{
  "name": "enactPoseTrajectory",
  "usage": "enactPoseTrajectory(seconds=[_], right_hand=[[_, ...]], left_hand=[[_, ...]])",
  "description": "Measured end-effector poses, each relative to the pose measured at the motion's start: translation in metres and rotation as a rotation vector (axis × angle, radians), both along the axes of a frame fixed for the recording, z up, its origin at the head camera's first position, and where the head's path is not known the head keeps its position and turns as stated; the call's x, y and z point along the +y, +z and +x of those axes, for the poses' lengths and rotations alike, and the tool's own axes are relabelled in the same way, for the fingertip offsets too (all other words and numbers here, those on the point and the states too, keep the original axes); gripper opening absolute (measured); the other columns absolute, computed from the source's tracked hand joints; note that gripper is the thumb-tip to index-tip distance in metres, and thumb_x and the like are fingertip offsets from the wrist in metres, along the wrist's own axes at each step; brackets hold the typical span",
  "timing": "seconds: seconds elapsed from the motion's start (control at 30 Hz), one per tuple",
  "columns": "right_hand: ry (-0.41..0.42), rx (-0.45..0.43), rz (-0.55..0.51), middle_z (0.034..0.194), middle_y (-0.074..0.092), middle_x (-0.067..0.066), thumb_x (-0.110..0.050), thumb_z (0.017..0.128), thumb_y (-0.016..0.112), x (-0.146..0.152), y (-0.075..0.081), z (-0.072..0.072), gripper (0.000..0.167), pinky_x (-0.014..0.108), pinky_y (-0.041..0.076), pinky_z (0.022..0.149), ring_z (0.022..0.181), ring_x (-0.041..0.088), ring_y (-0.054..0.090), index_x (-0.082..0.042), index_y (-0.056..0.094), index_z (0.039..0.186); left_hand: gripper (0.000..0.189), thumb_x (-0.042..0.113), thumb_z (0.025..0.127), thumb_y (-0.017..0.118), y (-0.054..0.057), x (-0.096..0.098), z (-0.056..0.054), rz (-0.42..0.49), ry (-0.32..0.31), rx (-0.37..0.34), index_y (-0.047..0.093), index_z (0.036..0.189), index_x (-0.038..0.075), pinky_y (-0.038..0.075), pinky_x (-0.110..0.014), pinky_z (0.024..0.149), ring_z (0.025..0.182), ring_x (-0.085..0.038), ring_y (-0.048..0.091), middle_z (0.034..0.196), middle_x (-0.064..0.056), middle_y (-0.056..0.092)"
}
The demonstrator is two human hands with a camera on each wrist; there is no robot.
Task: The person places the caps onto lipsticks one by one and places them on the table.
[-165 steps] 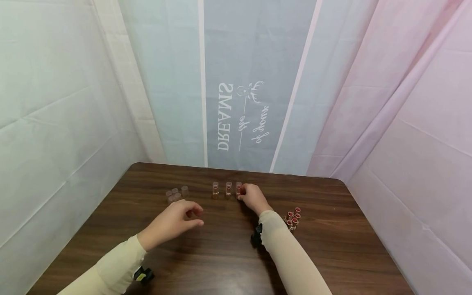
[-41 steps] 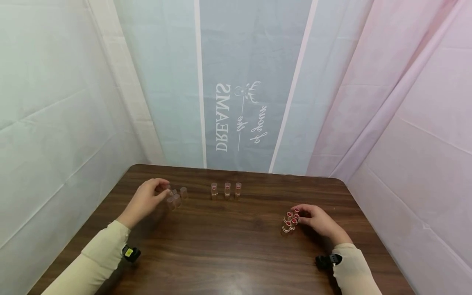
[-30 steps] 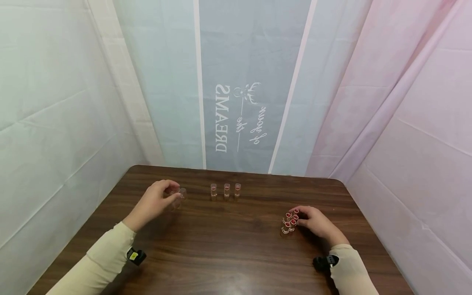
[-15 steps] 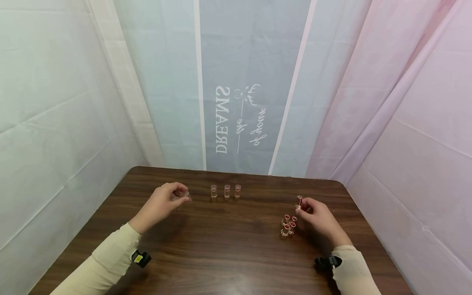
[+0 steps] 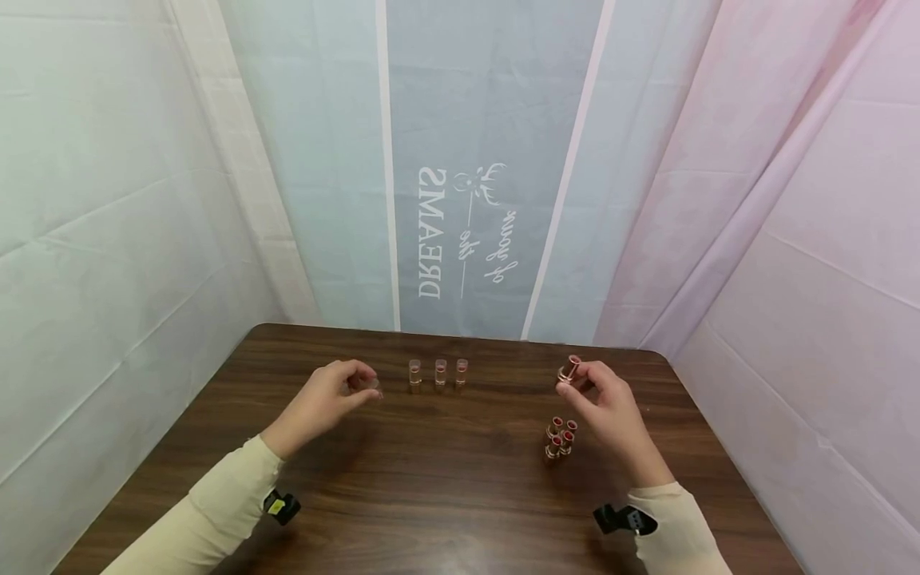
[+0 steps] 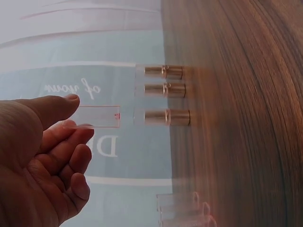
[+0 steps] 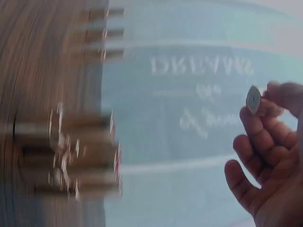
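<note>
Watching remotely, I log: left hand (image 6: 42, 151) pinches a clear plastic cylindrical cap (image 6: 98, 117) near its upper end, lower end free; right hand (image 5: 611, 407) pinches a gold-coloured, red-topped tube (image 5: 570, 368), tilted over the brown wood-grain table (image 5: 431, 495), presumably sparing its top.

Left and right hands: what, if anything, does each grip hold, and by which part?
The left hand pinches a clear cap by its upper end. The right hand holds an uncapped lipstick, apparently by its base; the spot is partly hidden.
</note>
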State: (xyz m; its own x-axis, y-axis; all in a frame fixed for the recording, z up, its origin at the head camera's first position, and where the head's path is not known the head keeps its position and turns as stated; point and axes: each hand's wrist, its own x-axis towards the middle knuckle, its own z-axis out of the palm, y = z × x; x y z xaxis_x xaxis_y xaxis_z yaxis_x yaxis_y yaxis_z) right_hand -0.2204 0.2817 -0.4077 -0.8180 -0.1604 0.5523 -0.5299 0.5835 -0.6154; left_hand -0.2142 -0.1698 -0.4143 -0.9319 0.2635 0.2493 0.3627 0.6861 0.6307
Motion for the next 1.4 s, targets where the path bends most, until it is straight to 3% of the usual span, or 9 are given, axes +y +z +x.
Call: enactPoseTrajectory(seconds=[0.23,0.53,0.83,1.1,1.4], right_hand=[[-0.018,0.069,-0.022,0.092,0.063,0.0,-0.007,0.087,0.081,-0.041,0.004,0.014,0.016,0.02,0.05,0.071,0.081,0.011,0.059,-0.009,0.068,0.096],[0.083,0.056,0.034,0.097,0.063,-0.007,-0.014,0.085,0.083,-0.081,-0.021,0.025,0.019,0.026,0.051,0.068,0.088,0.016,0.061,-0.018,0.071,0.099],[0.113,0.081,0.12,0.094,0.066,-0.015,-0.019,0.085,0.085,-0.091,-0.039,0.029,0.018,0.029,0.051,0.072,0.09,0.012,0.062,-0.023,0.07,0.094],[0.13,0.047,0.126,0.095,0.064,-0.017,-0.02,0.086,0.084,-0.092,-0.045,0.031,0.018,0.031,0.051,0.07,0.089,0.011,0.06,-0.025,0.069,0.095],[0.143,0.018,0.133,0.096,0.063,-0.019,-0.021,0.087,0.083,-0.095,-0.042,0.033,0.017,0.033,0.052,0.071,0.089,0.004,0.056,-0.028,0.069,0.094]], left_hand=[[0.019,0.03,0.094,0.077,0.003,0.015,0.0,-0.001,-0.038,-0.01,0.071,0.109,0.02,0.055,-0.032,0.08,0.089,-0.008,0.062,0.1,0.01,0.068],[0.016,0.036,0.09,0.08,0.009,0.034,0.004,-0.015,-0.076,0.036,0.07,0.099,0.027,0.053,-0.028,0.076,0.084,-0.005,0.061,0.092,0.016,0.065],[0.017,0.039,0.088,0.081,0.033,0.059,0.003,-0.04,-0.147,0.093,0.068,0.094,0.029,0.053,-0.028,0.076,0.083,-0.006,0.059,0.089,0.017,0.064],[0.017,0.042,0.088,0.081,0.058,0.087,0.0,0.08,-0.233,0.114,0.069,0.094,0.03,0.052,-0.026,0.07,0.079,-0.006,0.061,0.087,0.016,0.067],[0.017,0.037,0.089,0.082,0.067,0.112,-0.002,0.068,-0.288,0.127,0.069,0.095,0.027,0.054,-0.028,0.07,0.076,-0.005,0.06,0.087,0.016,0.067]])
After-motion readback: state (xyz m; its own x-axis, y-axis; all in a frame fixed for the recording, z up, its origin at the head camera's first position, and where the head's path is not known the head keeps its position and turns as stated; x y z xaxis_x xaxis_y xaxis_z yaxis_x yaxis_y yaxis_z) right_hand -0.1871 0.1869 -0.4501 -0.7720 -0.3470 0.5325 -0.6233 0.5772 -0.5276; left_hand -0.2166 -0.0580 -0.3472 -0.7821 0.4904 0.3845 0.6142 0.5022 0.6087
